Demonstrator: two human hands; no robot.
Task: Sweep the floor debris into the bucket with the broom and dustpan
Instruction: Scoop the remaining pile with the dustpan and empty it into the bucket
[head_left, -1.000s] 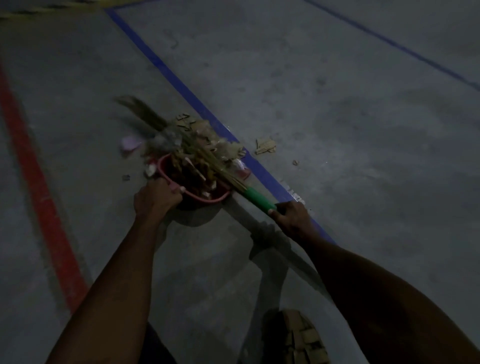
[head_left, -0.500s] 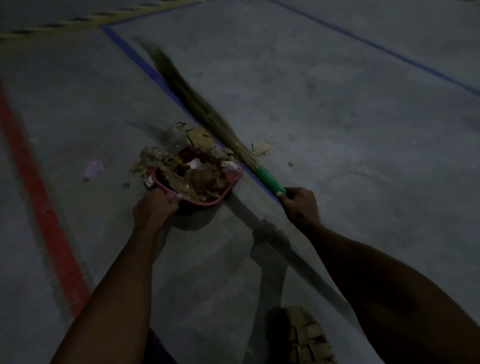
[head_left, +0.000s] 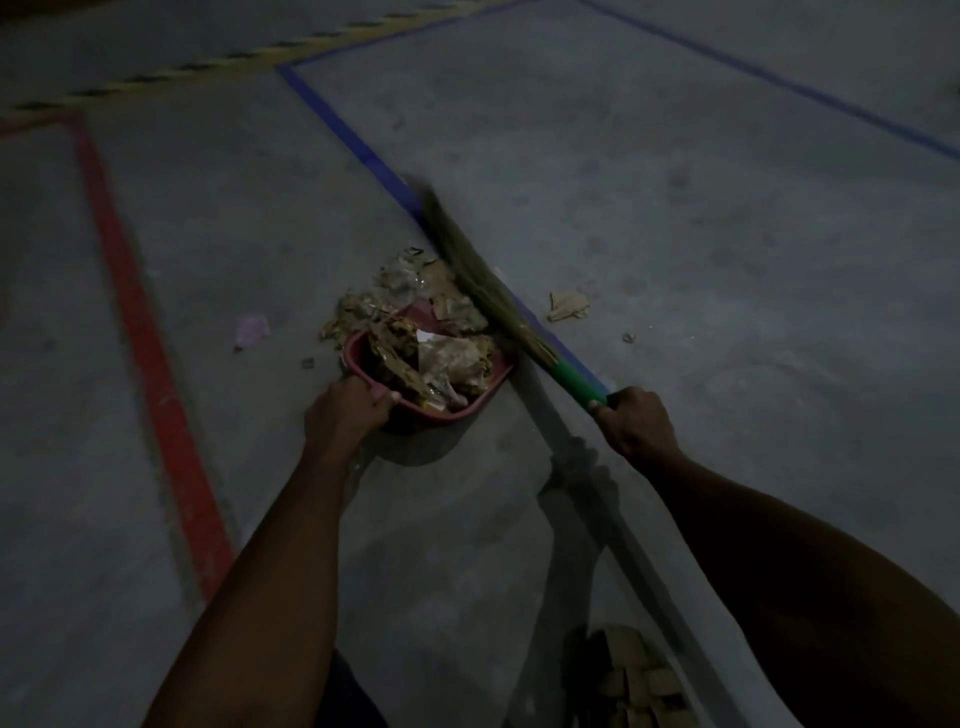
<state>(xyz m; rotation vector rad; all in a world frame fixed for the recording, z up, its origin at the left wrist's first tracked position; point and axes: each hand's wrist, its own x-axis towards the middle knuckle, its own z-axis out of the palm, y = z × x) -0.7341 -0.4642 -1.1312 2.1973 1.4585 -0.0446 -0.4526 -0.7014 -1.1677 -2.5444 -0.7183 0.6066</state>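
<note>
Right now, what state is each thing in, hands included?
Left hand: grips the dustpan's near rim.
Right hand: grips the broom's green handle.
Dustpan: on the floor, heaped with debris.
Broom: slanted along the blue line, bristles blurred.
Debris pile: partly outside the pan's mouth.
Cardboard scrap: loose, right of the broom.
Pink scrap: loose, left of the pan.

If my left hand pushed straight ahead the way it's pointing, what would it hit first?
Your left hand grips the red dustpan at its near rim, so it meets that at once. Past it, probably the debris heaped in the pan, though depth is hard to judge in this dim view.
</note>
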